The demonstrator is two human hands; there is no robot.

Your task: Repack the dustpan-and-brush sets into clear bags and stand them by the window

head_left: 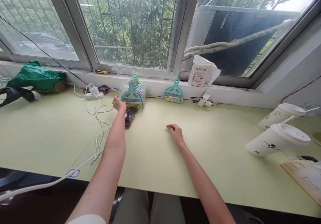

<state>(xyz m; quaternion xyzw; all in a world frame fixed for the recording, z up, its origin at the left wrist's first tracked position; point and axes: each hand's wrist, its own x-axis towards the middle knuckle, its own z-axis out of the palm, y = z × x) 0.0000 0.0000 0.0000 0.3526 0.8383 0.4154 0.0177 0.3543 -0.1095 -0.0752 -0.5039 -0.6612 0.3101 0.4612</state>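
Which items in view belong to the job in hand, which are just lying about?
Likely the job's:
stacked dustpan sets, at the left hand
single dustpan set, right of the stack

Likely just lying about:
phone
screwdriver
green bag
power strip
white cups

My left hand and right hand are bare, as are my slim forearms; I wear a white sleeve and plain, greyish trousers.

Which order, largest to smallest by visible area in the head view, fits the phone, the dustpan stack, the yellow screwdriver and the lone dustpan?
1. Dustpan stack
2. Lone dustpan
3. Phone
4. Yellow screwdriver
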